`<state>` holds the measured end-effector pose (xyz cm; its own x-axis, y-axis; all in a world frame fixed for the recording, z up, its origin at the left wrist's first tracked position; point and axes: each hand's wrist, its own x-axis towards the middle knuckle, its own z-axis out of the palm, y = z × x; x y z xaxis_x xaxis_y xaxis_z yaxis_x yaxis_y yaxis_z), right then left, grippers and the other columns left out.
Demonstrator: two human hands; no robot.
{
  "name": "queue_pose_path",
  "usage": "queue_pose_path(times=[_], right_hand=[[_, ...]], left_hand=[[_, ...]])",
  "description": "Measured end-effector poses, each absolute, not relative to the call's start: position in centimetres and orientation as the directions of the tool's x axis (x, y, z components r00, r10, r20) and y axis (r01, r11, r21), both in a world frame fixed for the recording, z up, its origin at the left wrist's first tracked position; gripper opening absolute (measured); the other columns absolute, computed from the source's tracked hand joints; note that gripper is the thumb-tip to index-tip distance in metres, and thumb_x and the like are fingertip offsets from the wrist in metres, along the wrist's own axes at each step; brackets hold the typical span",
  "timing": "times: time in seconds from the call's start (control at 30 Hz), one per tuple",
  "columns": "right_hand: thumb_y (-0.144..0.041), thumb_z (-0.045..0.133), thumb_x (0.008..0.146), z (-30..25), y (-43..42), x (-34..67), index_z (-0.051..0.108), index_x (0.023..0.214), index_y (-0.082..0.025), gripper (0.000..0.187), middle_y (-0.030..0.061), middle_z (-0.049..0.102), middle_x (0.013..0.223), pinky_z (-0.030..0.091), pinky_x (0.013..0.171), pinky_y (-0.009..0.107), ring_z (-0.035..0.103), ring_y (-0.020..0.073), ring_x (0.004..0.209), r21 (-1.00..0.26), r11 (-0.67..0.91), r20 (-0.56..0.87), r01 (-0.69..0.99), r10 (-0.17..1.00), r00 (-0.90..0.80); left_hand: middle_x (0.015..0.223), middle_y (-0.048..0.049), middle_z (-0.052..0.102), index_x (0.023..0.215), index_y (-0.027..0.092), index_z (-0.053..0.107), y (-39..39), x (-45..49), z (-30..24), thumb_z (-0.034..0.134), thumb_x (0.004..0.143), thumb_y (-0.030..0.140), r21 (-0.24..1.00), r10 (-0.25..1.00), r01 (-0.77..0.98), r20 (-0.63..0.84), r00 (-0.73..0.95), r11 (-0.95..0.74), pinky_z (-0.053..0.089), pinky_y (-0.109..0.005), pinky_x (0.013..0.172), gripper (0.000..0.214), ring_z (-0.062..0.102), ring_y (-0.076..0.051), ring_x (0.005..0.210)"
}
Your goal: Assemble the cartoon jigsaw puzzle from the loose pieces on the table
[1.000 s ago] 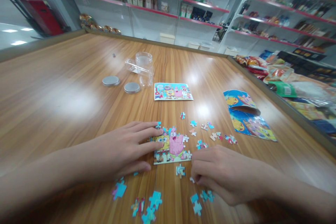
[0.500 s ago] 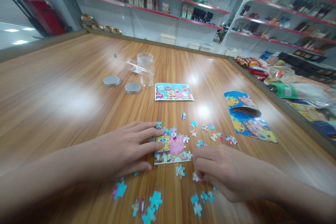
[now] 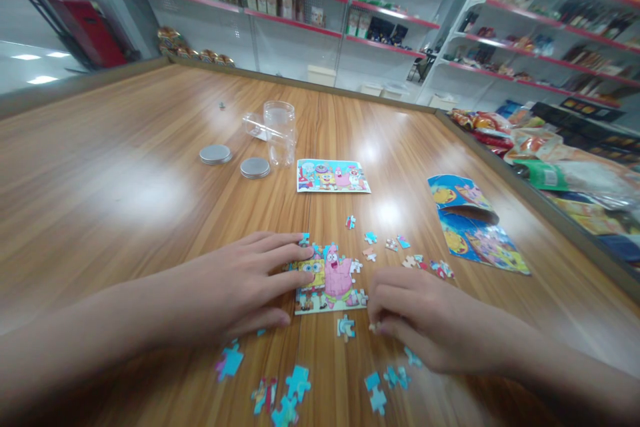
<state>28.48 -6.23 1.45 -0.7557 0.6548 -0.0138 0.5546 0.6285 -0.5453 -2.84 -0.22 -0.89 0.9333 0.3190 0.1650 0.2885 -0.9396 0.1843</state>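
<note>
Puzzle [image 3: 339, 280]: part-joined, flat on the table [image 3: 85, 153], between its left and right edges, well short of the far edge. Ragged along its own right side. Left to right:

Lids [image 3: 215, 153]: two, flat, toward the table's far-left corner. Out of the hands' way, I'd guess.

Left hand [image 3: 233, 280]: palm down, fingers spread wide, tips on the puzzle's left side. Grips nothing; reads as a hold-down so the joined part can't slide.

Jar [image 3: 279, 140]: upright, see-through, just right of the lids. A tub [image 3: 255, 125] lies on its side by it; can't tell if they touch.

Near pieces [image 3: 298, 383]: loose, mostly cyan, on the near side of the puzzle. Spread out, presumably so they can be told apart.

Card [image 3: 334, 177]: face up between puzzle and far edge. Same figures, right way up for the person, so handy to compare.

Right hand [image 3: 420, 310]: curled narrow beside the puzzle's right side, thumb and finger apparently closed on a small piece [image 3: 373, 327]. Mostly hidden; can't read its print. Fingertip pinch suits something that thin.

Far pieces [image 3: 371, 238]: loose, beyond the right hand.

Packet [image 3: 475, 223]: blue, near the table's right edge, apart from the pieces.
</note>
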Motion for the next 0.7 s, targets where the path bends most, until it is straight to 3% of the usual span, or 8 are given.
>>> queue_pose_path(times=[0.1,0.2,0.47,0.6,0.7], right_hand=[[-0.017,0.063,0.092,0.0,-5.5,28.1,0.066,0.091,-0.018,0.004,-0.0005,0.065,0.080,0.040,0.067,0.026,0.054,0.0116,0.071,-0.602,0.509,0.132,0.616,0.823,-0.552],[-0.022,0.068,0.090,-1.1,-4.7,27.8,0.068,0.096,-0.018,0.007,-0.0022,0.064,0.074,0.041,0.065,0.026,0.052,0.0112,0.065,-0.626,0.375,0.096,0.684,0.907,-0.409],[-0.020,0.058,0.095,-1.4,-4.4,28.7,0.066,0.107,-0.017,0.015,0.0055,0.065,0.094,0.044,0.079,0.033,0.057,0.0168,0.088,-0.518,0.544,0.118,0.660,0.809,-0.575],[-0.023,0.058,0.096,-1.7,-4.4,28.8,0.066,0.101,-0.018,0.011,0.0062,0.064,0.095,0.044,0.079,0.034,0.057,0.0184,0.089,-0.479,0.560,0.116,0.676,0.804,-0.584],[-0.025,0.057,0.097,-1.8,-4.5,28.6,0.066,0.109,-0.019,0.016,0.0067,0.064,0.097,0.045,0.078,0.034,0.057,0.0191,0.089,-0.456,0.571,0.120,0.683,0.800,-0.588]], left_hand=[[0.146,-0.0085,0.054,0.140,0.027,0.051,-0.2,-2.8,-1.0,0.065,0.094,0.036,0.175,0.316,0.288,0.165,0.934,-0.942,0.044,-0.047,0.113,0.049,0.049,-0.031,0.137],[0.146,-0.0094,0.054,0.139,0.027,0.052,-0.2,-2.8,-1.1,0.065,0.093,0.036,0.169,0.319,0.292,0.162,0.934,-0.941,0.045,-0.047,0.112,0.049,0.049,-0.031,0.137],[0.148,-0.0095,0.052,0.141,0.025,0.050,-0.2,-2.8,-0.9,0.063,0.095,0.036,0.140,0.308,0.290,0.128,0.943,-0.947,0.045,-0.051,0.111,0.050,0.049,-0.033,0.136],[0.148,-0.0087,0.052,0.142,0.026,0.050,-0.2,-2.8,-1.0,0.063,0.095,0.036,0.136,0.316,0.299,0.127,0.940,-0.944,0.046,-0.051,0.111,0.049,0.049,-0.033,0.136],[0.150,-0.0084,0.050,0.143,0.027,0.049,-0.2,-2.8,-1.1,0.062,0.095,0.037,0.134,0.321,0.306,0.116,0.940,-0.943,0.045,-0.051,0.111,0.050,0.048,-0.032,0.137]])
